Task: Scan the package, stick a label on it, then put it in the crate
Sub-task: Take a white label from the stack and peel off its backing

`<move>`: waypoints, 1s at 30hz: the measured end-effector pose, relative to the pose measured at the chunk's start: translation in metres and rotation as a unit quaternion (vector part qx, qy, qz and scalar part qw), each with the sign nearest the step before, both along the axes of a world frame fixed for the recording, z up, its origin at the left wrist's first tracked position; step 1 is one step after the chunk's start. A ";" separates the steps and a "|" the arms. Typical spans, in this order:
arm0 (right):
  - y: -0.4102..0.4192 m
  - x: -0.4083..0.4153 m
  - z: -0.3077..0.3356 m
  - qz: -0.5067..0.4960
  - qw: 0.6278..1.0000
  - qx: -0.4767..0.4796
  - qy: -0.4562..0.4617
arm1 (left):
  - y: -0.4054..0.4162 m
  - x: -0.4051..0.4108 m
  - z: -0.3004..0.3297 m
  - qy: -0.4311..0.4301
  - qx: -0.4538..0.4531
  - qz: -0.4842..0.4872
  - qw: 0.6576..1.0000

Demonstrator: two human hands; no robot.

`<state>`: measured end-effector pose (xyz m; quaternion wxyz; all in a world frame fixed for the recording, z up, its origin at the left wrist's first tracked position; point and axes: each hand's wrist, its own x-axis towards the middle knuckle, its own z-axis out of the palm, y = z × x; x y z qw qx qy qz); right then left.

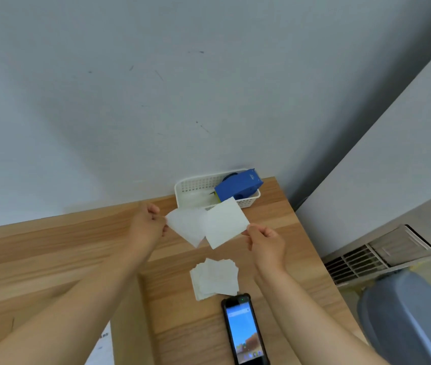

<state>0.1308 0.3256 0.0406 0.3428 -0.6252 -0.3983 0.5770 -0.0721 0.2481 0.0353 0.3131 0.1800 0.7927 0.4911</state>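
My right hand (265, 242) pinches a white label sheet (226, 223) by its lower right corner, held above the wooden table (64, 246). My left hand (149, 224) pinches a thinner, translucent backing sheet (188, 225) by its left edge. The two sheets overlap in the middle. A loose pile of white labels (215, 278) lies on the table below them. A black handheld scanner (244, 330) with a lit screen lies near the front edge. A corner of a white package (102, 346) shows at the bottom, under my left forearm.
A white perforated basket (196, 187) stands at the table's back edge against the wall, with a blue tape dispenser (239, 187) inside. A grey-blue bin (406, 320) and a floor vent (377, 256) are to the right of the table.
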 end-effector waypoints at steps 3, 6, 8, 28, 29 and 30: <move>0.028 0.016 -0.015 -0.074 0.997 0.000 -0.014 | 0.025 -0.012 -0.010 0.058 -0.014 0.002 0.998; 0.042 0.025 -0.028 -0.067 0.997 0.009 -0.034 | 0.049 -0.016 -0.017 0.110 -0.051 -0.027 0.992; 0.044 0.025 -0.034 -0.043 0.998 0.014 -0.045 | 0.064 -0.017 -0.023 0.146 -0.068 -0.060 0.985; 0.029 0.009 -0.040 0.031 0.999 0.015 -0.036 | 0.095 -0.009 -0.046 0.213 -0.172 -0.270 0.923; 0.026 0.007 -0.037 0.036 0.999 0.021 -0.034 | 0.091 -0.004 -0.041 0.232 -0.151 -0.255 0.926; 0.023 0.004 -0.036 0.045 0.998 0.031 -0.037 | 0.086 0.004 -0.034 0.241 -0.124 -0.245 0.931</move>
